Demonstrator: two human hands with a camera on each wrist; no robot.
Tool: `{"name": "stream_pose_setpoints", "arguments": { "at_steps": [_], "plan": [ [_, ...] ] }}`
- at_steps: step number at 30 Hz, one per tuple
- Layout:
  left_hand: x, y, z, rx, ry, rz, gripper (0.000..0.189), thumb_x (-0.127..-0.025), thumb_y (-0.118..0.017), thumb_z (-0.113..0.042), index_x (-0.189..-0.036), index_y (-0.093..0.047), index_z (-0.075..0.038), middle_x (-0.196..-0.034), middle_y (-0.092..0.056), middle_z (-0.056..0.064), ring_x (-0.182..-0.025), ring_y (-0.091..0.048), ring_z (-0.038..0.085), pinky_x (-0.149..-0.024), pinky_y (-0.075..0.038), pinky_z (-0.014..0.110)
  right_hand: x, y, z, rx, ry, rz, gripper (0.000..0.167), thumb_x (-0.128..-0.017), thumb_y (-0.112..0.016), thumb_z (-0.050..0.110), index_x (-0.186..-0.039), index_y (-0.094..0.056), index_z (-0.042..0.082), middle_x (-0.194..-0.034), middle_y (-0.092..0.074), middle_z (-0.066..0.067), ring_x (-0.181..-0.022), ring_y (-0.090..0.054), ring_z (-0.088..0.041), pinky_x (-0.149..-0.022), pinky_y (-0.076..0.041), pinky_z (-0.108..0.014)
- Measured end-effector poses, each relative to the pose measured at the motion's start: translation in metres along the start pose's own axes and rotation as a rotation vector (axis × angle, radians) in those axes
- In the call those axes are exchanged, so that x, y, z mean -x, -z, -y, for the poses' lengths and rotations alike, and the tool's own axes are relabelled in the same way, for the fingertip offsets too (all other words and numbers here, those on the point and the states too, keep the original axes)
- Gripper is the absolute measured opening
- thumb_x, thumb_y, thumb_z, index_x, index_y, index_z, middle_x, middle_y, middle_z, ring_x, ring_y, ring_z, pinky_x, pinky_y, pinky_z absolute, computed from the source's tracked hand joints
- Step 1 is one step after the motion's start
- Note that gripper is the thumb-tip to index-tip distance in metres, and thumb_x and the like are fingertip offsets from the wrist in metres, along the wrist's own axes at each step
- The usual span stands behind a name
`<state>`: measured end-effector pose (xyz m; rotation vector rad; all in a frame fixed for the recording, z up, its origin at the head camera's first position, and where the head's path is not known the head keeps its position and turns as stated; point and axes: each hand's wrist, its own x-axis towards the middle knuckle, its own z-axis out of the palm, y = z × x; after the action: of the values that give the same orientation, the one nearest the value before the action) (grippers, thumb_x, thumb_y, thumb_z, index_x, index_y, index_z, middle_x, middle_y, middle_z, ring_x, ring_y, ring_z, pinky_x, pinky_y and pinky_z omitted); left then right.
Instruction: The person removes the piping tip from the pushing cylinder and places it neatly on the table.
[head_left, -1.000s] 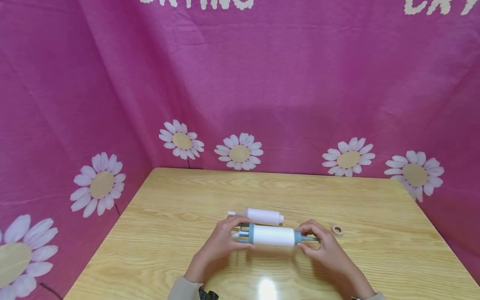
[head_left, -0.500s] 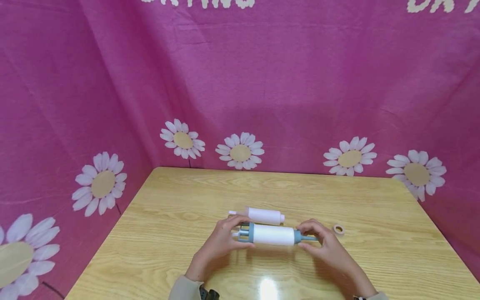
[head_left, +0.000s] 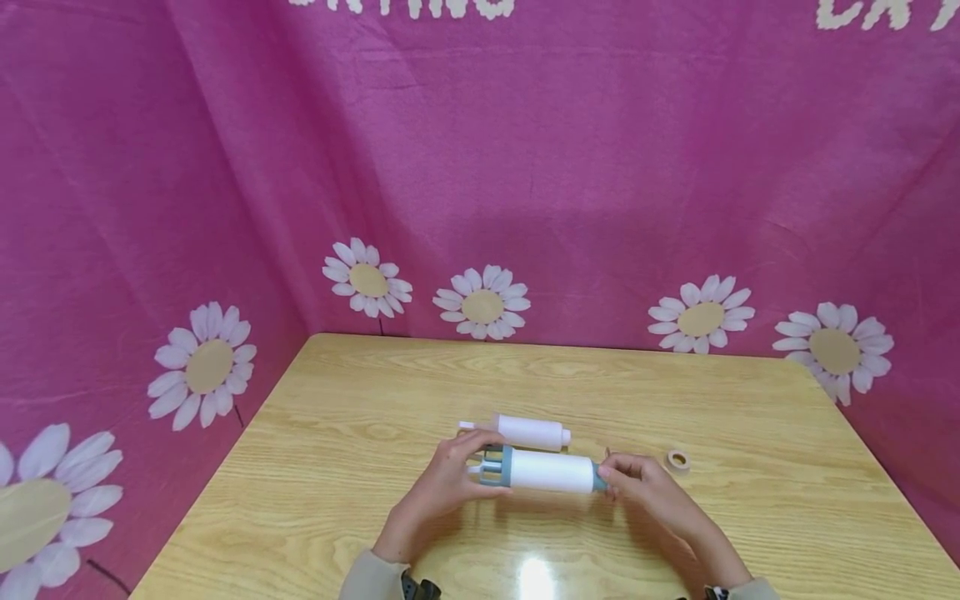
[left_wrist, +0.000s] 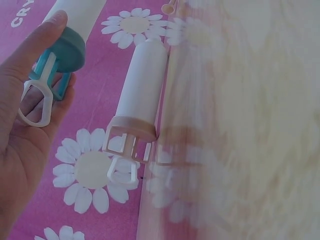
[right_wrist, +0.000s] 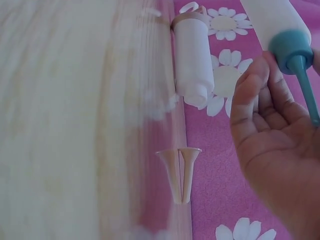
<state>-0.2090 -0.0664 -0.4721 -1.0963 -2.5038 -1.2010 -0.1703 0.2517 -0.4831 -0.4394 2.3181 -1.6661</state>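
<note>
Between both hands, held level over the table, is an icing syringe (head_left: pixel 551 472) with a white barrel and teal ends. My left hand (head_left: pixel 448 471) grips its teal handle end, thumb and fingers on opposite sides. In the left wrist view, the white plunger ring (left_wrist: pixel 46 102) sticks out toward the palm. At the other end, my right hand (head_left: pixel 647 485) pinches the teal nozzle cap (right_wrist: pixel 291 46). Its long thin nozzle (right_wrist: pixel 306 90) points past the palm in the right wrist view; in the head view the fingers cover it.
A second white syringe (head_left: pixel 530 432) with a beige handle collar (left_wrist: pixel 134 129) lies just behind the held one. To the right, a loose beige nozzle (right_wrist: pixel 188 172) stands wide end up on the wooden table (head_left: pixel 375 383). A pink flowered cloth (head_left: pixel 570 167) hangs behind.
My right hand has turned and shifted its fingers on the teal nozzle cap, so the nozzle that showed in the head view is now hidden. The left hand keeps its grip.
</note>
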Motion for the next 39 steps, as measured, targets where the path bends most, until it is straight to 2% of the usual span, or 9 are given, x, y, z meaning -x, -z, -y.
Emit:
{"name": "stream_pose_setpoints", "arguments": {
  "at_steps": [5,12,15,22,27,30,33,37,39],
  "plan": [
    [0.001,0.000,0.001,-0.014,-0.035,-0.007,0.060,-0.067,-0.090,-0.025,-0.119,-0.064,-0.009,-0.122,-0.068,0.006,-0.108,-0.064,0.019,-0.089,-0.057,0.030,0.001,-0.001,0.000,0.016,0.010,-0.022,0.023,-0.100,-0.055,0.019,-0.099,-0.060,-0.004,-0.091,-0.063,-0.001,-0.084,-0.059,-0.004,-0.075,-0.054,-0.024],
    [0.003,0.000,0.004,0.013,-0.018,-0.002,0.060,-0.068,-0.090,-0.022,-0.120,-0.064,-0.010,-0.123,-0.067,0.007,-0.105,-0.065,0.018,-0.087,-0.057,0.028,0.000,-0.008,-0.001,0.071,0.100,-0.123,0.022,-0.091,-0.068,0.014,-0.107,-0.061,0.000,-0.098,-0.064,0.007,-0.088,-0.060,0.000,-0.077,-0.054,-0.020],
    [0.003,0.000,0.005,0.025,0.006,0.004,0.059,-0.068,-0.089,-0.020,-0.121,-0.064,-0.010,-0.124,-0.067,0.007,-0.106,-0.064,0.018,-0.088,-0.057,0.028,0.000,-0.010,-0.002,0.102,0.163,-0.159,0.023,-0.088,-0.072,0.011,-0.107,-0.061,0.004,-0.098,-0.064,0.011,-0.090,-0.060,0.001,-0.080,-0.053,-0.020],
    [0.002,0.001,0.007,0.082,0.034,0.024,0.058,-0.070,-0.088,-0.022,-0.121,-0.063,-0.009,-0.127,-0.065,0.010,-0.111,-0.064,0.020,-0.093,-0.057,0.029,-0.002,-0.013,-0.003,0.129,0.405,-0.178,0.031,-0.083,-0.073,-0.002,-0.109,-0.058,0.005,-0.107,-0.059,0.009,-0.098,-0.058,0.003,-0.087,-0.052,-0.016],
    [0.002,0.002,0.006,0.087,0.040,0.026,0.059,-0.070,-0.088,-0.023,-0.122,-0.063,-0.009,-0.128,-0.065,0.010,-0.111,-0.064,0.019,-0.092,-0.057,0.030,-0.004,-0.015,-0.002,0.115,0.480,-0.174,0.035,-0.081,-0.073,-0.008,-0.110,-0.056,0.002,-0.110,-0.057,0.009,-0.101,-0.057,0.004,-0.088,-0.052,-0.014],
    [0.002,0.002,0.006,0.083,0.043,0.025,0.060,-0.070,-0.089,-0.022,-0.122,-0.063,-0.010,-0.128,-0.065,0.010,-0.110,-0.064,0.018,-0.092,-0.057,0.030,-0.004,-0.014,-0.002,0.099,0.476,-0.170,0.037,-0.081,-0.072,-0.008,-0.114,-0.055,-0.002,-0.113,-0.058,0.007,-0.103,-0.057,0.003,-0.089,-0.051,-0.014],
    [0.002,0.002,0.006,0.069,0.045,0.019,0.060,-0.069,-0.089,-0.022,-0.122,-0.063,-0.011,-0.128,-0.066,0.009,-0.109,-0.064,0.018,-0.092,-0.057,0.030,-0.003,-0.013,-0.001,0.072,0.419,-0.184,0.036,-0.085,-0.068,-0.007,-0.118,-0.054,-0.006,-0.115,-0.060,0.008,-0.105,-0.058,0.002,-0.089,-0.052,-0.016],
    [0.003,0.003,0.006,0.052,0.037,0.009,0.061,-0.068,-0.089,-0.023,-0.121,-0.063,-0.011,-0.127,-0.066,0.008,-0.107,-0.063,0.016,-0.090,-0.056,0.029,-0.001,-0.009,0.001,0.065,0.239,-0.202,0.022,-0.098,-0.055,0.005,-0.117,-0.058,-0.005,-0.109,-0.064,0.012,-0.100,-0.059,0.002,-0.085,-0.052,-0.018],
    [0.003,0.003,0.006,0.049,0.029,0.004,0.060,-0.068,-0.089,-0.024,-0.121,-0.063,-0.010,-0.126,-0.066,0.008,-0.107,-0.063,0.017,-0.090,-0.056,0.029,-0.001,-0.008,0.002,0.067,0.153,-0.176,0.021,-0.102,-0.049,0.012,-0.108,-0.061,-0.004,-0.099,-0.065,0.010,-0.092,-0.059,0.001,-0.079,-0.052,-0.020]
  ]
}}
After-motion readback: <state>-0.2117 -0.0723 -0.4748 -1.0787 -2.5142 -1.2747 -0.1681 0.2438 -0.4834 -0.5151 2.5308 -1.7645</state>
